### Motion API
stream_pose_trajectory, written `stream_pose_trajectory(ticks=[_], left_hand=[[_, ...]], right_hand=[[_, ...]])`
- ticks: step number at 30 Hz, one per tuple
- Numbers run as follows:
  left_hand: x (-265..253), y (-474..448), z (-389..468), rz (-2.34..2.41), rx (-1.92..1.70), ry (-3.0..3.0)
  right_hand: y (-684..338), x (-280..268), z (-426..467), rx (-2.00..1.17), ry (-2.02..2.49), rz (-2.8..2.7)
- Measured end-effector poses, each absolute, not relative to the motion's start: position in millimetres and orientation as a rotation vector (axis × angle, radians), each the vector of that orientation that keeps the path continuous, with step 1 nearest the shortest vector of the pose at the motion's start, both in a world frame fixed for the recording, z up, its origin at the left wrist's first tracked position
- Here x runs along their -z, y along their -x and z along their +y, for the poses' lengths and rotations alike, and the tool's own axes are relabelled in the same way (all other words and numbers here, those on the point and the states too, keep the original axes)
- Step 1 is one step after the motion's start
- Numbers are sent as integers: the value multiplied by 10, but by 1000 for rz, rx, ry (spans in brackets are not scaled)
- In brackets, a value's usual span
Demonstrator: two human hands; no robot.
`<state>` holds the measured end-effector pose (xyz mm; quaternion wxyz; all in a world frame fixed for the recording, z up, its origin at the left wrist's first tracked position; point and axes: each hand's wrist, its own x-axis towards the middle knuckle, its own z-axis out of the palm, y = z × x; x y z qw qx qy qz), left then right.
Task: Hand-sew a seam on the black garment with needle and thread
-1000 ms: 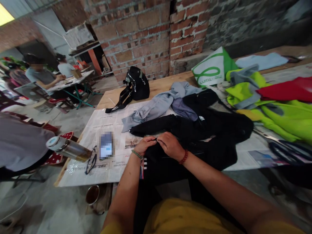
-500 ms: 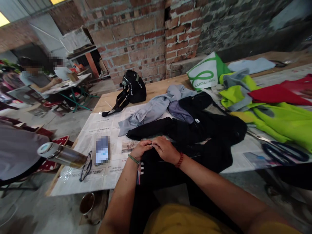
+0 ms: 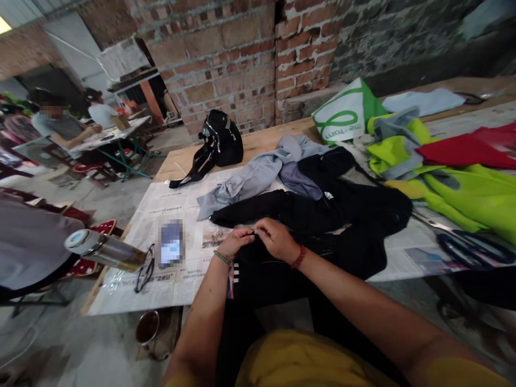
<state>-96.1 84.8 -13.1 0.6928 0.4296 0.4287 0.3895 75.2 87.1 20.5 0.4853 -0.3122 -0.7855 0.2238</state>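
Little changed: likely same step on black garment (image 3: 278, 277), mid-frame.
Pinching it with left hand (image 3: 237, 243); bunching fingers of right hand (image 3: 280, 241), cannot tell on what.

L hand (image 3: 237, 243) & R hand (image 3: 279, 242) pinched, close tog., both forearms (image 3: 208, 301) extended fwd.

Light is dim (one bright patch (image 3: 4, 25) upper left), and edges stretch.

Brick walls (image 3: 237, 70), scissors (image 3: 457, 236) and piled garments (image 3: 355, 200) suggest a workshop.
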Motion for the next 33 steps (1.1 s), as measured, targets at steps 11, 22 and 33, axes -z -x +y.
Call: stream_pose_trajectory(ticks=[11,22,33], left_hand=[[97,990,851,953,-835,-956],[142,1034,874,997,-866,-910],[47,1071,828,972,-998,-840]], right_hand=[[-888,-657,1012,-1677,675,-1184],[-1067,-795,1370,-1427,719,-1027],[-1601,-974,1523,-1059,768,-1104]])
